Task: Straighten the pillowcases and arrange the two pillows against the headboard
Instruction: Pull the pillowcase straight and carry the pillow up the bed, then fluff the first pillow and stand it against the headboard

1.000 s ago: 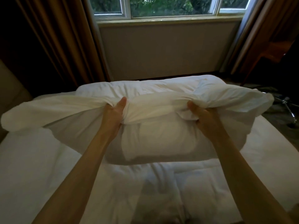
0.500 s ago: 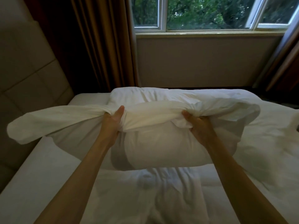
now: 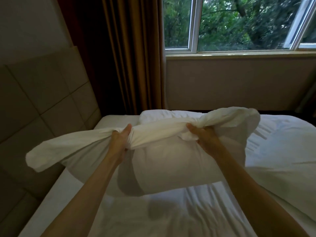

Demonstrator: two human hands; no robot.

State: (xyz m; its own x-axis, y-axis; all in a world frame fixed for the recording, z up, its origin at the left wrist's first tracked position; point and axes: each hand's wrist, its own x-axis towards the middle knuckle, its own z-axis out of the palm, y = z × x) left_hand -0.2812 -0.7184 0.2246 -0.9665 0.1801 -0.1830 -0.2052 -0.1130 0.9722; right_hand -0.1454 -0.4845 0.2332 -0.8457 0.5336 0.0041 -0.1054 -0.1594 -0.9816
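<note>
I hold a white pillow (image 3: 171, 161) in the air above the bed, gripping the bunched top edge of its pillowcase. My left hand (image 3: 120, 138) clutches the fabric left of centre and my right hand (image 3: 204, 136) clutches it right of centre. A loose, empty end of the pillowcase (image 3: 51, 154) sticks out to the left toward the padded headboard (image 3: 42, 103). The second white pillow (image 3: 164, 115) lies flat on the bed behind the held one, near the far edge, mostly hidden.
The white bed sheet (image 3: 136, 218) is wrinkled below my arms. A white duvet (image 3: 282, 151) covers the right side. Brown curtains (image 3: 133, 53) hang beyond the bed's far left corner, beside a window (image 3: 239, 24) and low wall.
My view has swung left and up, bringing the headboard and window into sight. The pillow stays gripped in both hands and has moved toward the headboard side.
</note>
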